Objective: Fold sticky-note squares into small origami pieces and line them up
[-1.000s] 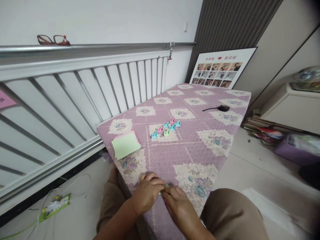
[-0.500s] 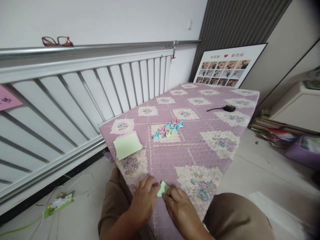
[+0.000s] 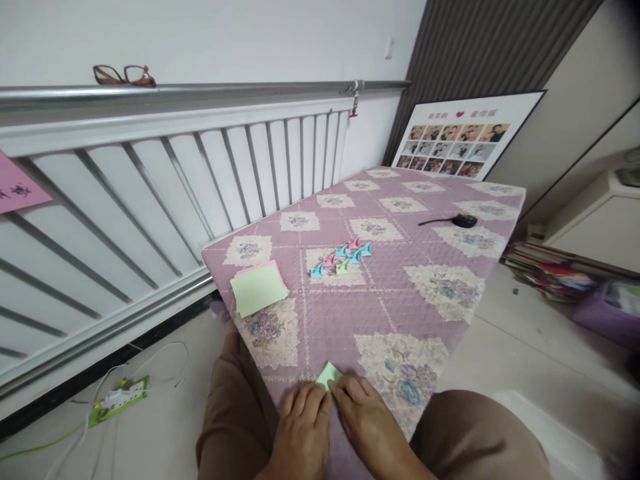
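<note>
A small folded piece of light green paper [image 3: 329,374] lies on the floral tablecloth [image 3: 345,313] close to my body. My left hand [image 3: 303,413] presses on its lower left edge, fingers together. From the other side, my right hand [image 3: 359,407] has its curled fingers on the paper's lower right edge; the thumbs are mostly hidden. Farther up the cloth stand several small folded paper pieces in blue, pink and green [image 3: 342,268]. To the left rests a stack of paper sheets [image 3: 258,291], pale green on top with pink showing beneath.
A black object with a thin tail [image 3: 465,221] lies on the table's far right. Beyond the left edge runs a white radiator [image 3: 220,167], with glasses [image 3: 123,75] on the pipe above. A photo board [image 3: 465,137] leans at the back. A power strip [image 3: 120,400] is on the floor.
My left hand has moved down and closer to my right hand, now at the paper's lower edge. The green paper has turned slightly. The whole view has shifted a little.
</note>
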Demonstrator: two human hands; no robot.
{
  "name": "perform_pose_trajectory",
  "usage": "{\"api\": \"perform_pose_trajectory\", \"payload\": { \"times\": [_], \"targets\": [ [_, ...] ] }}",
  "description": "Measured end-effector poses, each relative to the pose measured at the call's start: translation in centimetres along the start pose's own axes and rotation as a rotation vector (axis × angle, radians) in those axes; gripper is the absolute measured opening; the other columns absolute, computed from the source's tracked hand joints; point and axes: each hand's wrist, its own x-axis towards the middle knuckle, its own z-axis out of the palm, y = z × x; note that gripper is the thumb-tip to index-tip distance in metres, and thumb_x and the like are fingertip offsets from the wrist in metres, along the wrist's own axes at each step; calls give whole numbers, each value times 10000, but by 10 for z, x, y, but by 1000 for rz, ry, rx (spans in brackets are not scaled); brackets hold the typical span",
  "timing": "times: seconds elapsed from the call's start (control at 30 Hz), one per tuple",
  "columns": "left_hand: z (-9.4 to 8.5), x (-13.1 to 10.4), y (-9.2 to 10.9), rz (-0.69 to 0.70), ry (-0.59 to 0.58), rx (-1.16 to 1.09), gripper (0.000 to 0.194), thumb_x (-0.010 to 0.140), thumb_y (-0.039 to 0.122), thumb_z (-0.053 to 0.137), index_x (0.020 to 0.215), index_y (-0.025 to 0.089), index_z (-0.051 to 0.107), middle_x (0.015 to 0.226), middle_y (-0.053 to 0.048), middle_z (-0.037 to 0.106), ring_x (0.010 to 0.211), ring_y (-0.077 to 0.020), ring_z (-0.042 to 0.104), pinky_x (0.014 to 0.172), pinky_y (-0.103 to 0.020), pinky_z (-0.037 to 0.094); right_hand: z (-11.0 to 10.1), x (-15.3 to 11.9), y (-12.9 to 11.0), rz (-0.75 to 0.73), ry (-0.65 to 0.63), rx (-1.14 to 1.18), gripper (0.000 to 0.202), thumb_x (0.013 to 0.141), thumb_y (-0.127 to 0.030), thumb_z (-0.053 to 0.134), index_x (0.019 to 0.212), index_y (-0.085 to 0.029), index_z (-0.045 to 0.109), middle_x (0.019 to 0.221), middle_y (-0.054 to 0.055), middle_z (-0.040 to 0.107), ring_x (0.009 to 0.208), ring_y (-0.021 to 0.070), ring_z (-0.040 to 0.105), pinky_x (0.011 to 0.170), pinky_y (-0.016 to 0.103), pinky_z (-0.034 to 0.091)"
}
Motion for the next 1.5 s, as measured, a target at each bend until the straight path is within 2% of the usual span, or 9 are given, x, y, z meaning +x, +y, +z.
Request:
{"api": "perform_pose_trajectory", "payload": {
  "times": [0.27,0.5,0.6,0.73,0.8,1.03,1.2,1.4,1.5],
  "targets": [
    [-8,8,6,-51,-96,-49,325,936,247,429,1237,227,552,1195,-52,608,1083,-247,503,968,-450,335,-1,19,-1,51,-136,-183,413,800,-50,478,1167,-192,603,973,80,660,894,241,588,777,346,477],
    [-12,15,11,-69,-185,-3,330,927,263,473,1245,209,541,1198,-73,584,1086,-265,481,929,-488,346,-10,40,13,108,-186,-10,488,749,-22,449,1198,-156,589,1177,137,640,1046,231,607,859,332,474],
    [-16,16,12,-83,-219,-8,360,928,273,466,1279,205,511,1216,-90,565,1101,-274,465,924,-489,344,-18,40,14,177,-111,87,445,789,-40,395,1172,-162,585,1083,98,671,974,177,628,832,285,481],
    [-19,16,11,-90,-239,-23,355,923,241,448,1271,221,515,1233,-77,553,1133,-277,438,949,-487,322,-19,33,-1,279,-62,157,219,834,-106,433,806,-207,624,789,19,653,756,156,613,712,264,461],
    [-21,16,9,-81,-241,-37,353,923,235,445,1268,228,517,1235,-67,556,1130,-263,443,949,-467,326,-14,30,-10,298,-70,126,208,834,-114,455,733,-213,607,753,15,638,745,169,597,708,287,431],
    [-31,3,-6,-93,-198,-59,386,888,282,496,1269,227,530,1279,-52,556,1148,-263,454,955,-456,333,-4,25,-14,348,-48,75,114,818,-153,543,819,-235,622,841,26,651,825,207,588,754,333,375],
    [-36,-6,-12,-132,-194,-53,391,870,240,504,1259,219,534,1292,-42,549,1174,-265,441,975,-451,330,-11,23,-4,285,-83,159,130,773,-135,581,836,-234,637,844,24,637,824,197,590,743,307,414],
    [-53,20,-14,-237,-265,-161,185,861,224,555,1029,219,633,1089,-23,611,1035,-226,497,912,-379,388,-21,26,4,211,-114,308,212,721,-88,565,857,-227,648,833,18,613,810,181,592,722,271,445],
    [-55,37,-18,-224,-282,-192,163,868,215,559,1020,223,619,1033,-14,601,998,-208,498,879,-348,398,-23,29,4,198,-124,289,221,709,-61,539,825,-220,637,827,9,615,784,168,590,704,250,441]
  ]
}}
